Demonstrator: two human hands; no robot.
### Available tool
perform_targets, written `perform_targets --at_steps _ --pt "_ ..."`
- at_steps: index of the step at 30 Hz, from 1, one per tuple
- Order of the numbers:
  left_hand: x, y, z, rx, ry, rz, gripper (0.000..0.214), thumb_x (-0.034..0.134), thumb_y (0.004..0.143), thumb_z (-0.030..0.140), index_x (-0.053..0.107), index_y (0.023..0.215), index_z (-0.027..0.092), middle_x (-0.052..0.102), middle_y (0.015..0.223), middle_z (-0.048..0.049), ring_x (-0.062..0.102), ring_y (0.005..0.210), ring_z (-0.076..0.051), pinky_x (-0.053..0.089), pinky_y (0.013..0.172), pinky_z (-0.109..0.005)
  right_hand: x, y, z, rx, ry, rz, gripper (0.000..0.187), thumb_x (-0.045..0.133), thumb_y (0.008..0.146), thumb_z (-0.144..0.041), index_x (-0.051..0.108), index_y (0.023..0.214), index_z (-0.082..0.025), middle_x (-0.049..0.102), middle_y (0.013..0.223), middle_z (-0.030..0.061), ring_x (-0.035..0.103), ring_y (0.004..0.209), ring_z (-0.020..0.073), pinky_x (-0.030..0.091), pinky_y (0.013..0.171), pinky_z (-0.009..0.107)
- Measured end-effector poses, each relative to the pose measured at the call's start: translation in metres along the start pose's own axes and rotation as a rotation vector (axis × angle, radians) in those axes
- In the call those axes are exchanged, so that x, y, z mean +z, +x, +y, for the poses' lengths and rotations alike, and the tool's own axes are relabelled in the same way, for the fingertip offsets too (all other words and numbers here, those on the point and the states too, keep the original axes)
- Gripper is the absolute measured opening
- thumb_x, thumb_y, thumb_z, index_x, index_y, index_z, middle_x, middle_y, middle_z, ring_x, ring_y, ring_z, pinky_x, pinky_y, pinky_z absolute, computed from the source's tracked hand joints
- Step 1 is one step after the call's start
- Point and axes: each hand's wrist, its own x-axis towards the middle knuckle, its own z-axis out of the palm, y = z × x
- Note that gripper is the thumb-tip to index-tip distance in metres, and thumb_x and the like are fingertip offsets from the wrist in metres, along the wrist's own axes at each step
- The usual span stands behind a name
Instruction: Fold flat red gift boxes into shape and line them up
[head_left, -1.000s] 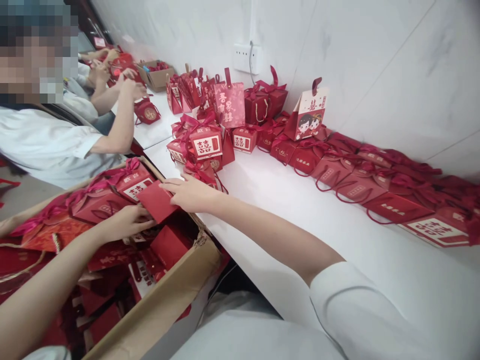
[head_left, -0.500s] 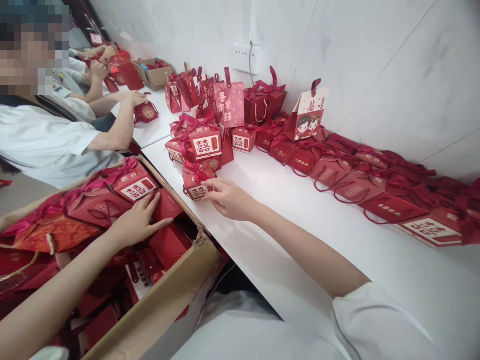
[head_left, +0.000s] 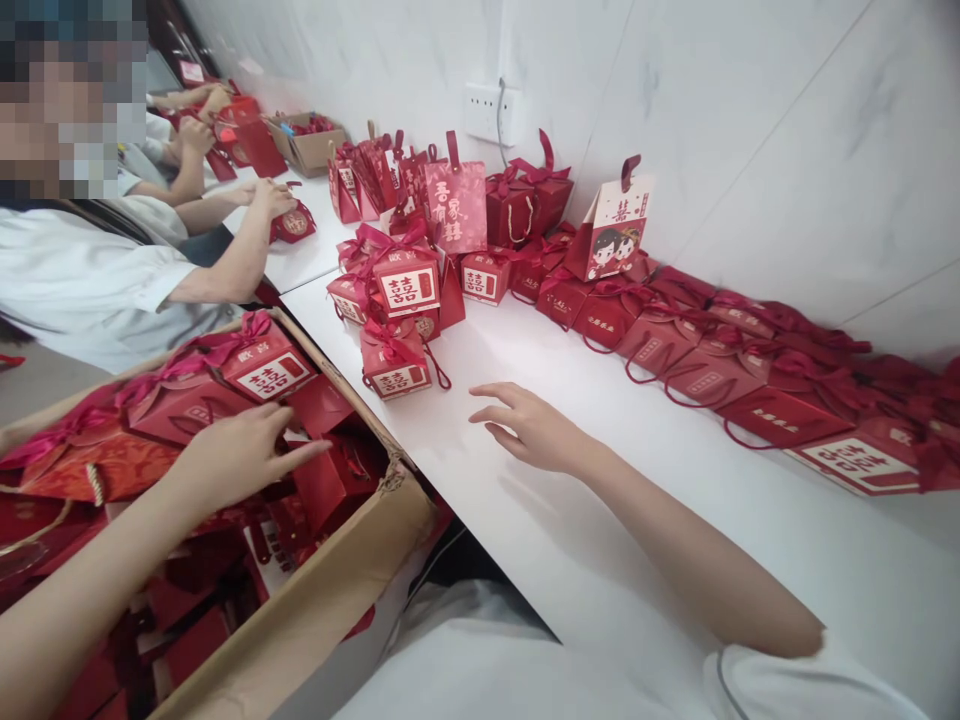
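My right hand (head_left: 529, 425) hovers over the white table (head_left: 480, 520), fingers apart and nothing in them. To its left stands a small red gift box (head_left: 396, 362) with a ribbon bow and a white label, apart from my fingertips. Over the large cardboard carton (head_left: 352, 590) my left hand (head_left: 244, 455) is spread out and holds nothing. Just beyond it lies a red gift box (head_left: 270, 375) with a white label, among several other red boxes in the carton. Whether my left fingers touch any box there, I cannot tell.
Red ribboned boxes (head_left: 697, 375) line the wall side of the table. A tent-shaped box (head_left: 615, 235) stands on them, and a stack (head_left: 405, 285) sits behind the single box. At the left a co-worker's hand (head_left: 270, 205) rests on a red box; a small carton (head_left: 307, 150) stands beyond.
My right hand has let go of the small gift box and drawn back to the right. My left hand has shifted slightly left and toward me, over the carton.
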Motion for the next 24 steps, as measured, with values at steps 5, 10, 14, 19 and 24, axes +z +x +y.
perform_targets --at_steps 5,10,14,19,24 --pt "0.012 -0.029 0.005 0.111 0.138 -0.217 0.085 0.062 0.055 0.080 0.067 0.105 0.012 0.061 0.114 -0.0217 0.054 0.111 -0.042 0.043 0.090 -0.051 -0.002 -0.002 -0.002 0.030 0.013 -0.027 0.025 0.049 0.091 -0.008 0.065 0.107 -0.019 0.059 0.129 0.0141 0.056 0.120 0.0215 0.051 0.097 0.043" --pt "0.028 -0.035 0.016 0.066 -0.062 -0.241 0.087 0.065 0.061 0.071 0.056 0.122 0.010 0.062 0.119 -0.0252 0.056 0.113 -0.045 0.037 0.100 -0.055 0.000 0.016 -0.012 -0.024 0.023 -0.005 0.024 0.049 0.091 -0.008 0.064 0.107 -0.019 0.060 0.127 0.0141 0.057 0.118 0.0217 0.051 0.095 0.043" --pt "0.023 -0.043 0.032 0.043 -0.412 -0.200 0.099 0.065 0.071 0.063 0.024 0.149 0.016 0.056 0.134 -0.0201 0.056 0.121 -0.037 0.041 0.102 -0.047 0.004 0.041 -0.032 -0.129 0.063 0.036 0.022 0.048 0.092 -0.010 0.064 0.107 -0.016 0.062 0.127 0.0137 0.057 0.118 0.0215 0.049 0.098 0.040" --pt "0.032 -0.043 0.038 -0.064 -1.044 -0.151 0.086 0.067 0.073 0.061 0.029 0.137 0.020 0.066 0.112 -0.0134 0.066 0.105 -0.030 0.051 0.093 -0.043 0.023 0.083 -0.084 -0.346 0.050 -0.068 0.025 0.044 0.094 -0.010 0.064 0.108 -0.010 0.065 0.125 0.0138 0.060 0.114 0.0189 0.044 0.103 0.033" --pt "0.040 -0.039 0.026 -0.184 -1.265 -0.183 0.078 0.070 0.065 0.068 0.041 0.119 0.020 0.067 0.111 -0.0151 0.066 0.103 -0.028 0.053 0.088 -0.039 0.053 0.130 -0.141 -0.256 -0.067 -0.684 0.021 0.051 0.090 -0.009 0.071 0.094 -0.012 0.074 0.104 0.0146 0.069 0.101 0.0262 0.041 0.104 0.051"
